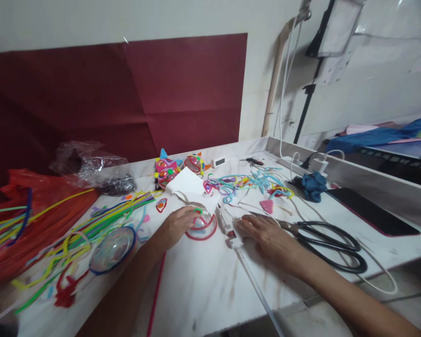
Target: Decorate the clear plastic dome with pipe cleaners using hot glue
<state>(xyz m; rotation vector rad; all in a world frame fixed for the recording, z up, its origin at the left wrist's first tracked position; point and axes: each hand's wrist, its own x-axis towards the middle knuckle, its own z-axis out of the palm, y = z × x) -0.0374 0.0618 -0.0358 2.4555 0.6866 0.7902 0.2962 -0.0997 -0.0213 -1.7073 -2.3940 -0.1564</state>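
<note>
My left hand (177,224) rests at the left edge of a round clear piece with a red rim (209,234), its fingers bent over that edge; a small green bit shows by the fingertips. Whether the fingers pinch the piece is too blurred to tell. Right of the round piece lies a white glue gun (226,223) with a glue stick (254,283) trailing toward the table's front edge. My right hand (263,234) is just right of the gun, palm down, fingers spread loosely, over the tip of the black-handled scissors (326,234). Torn white paper (187,185) lies behind the round piece.
Colourful pipe cleaners (115,213) and a blue-rimmed clear disc (112,250) lie left. Decorated masks (166,169), a tangle of bent pipe cleaners (256,180) and a small white display (219,162) are at the back. A black phone (373,211) and cables lie right.
</note>
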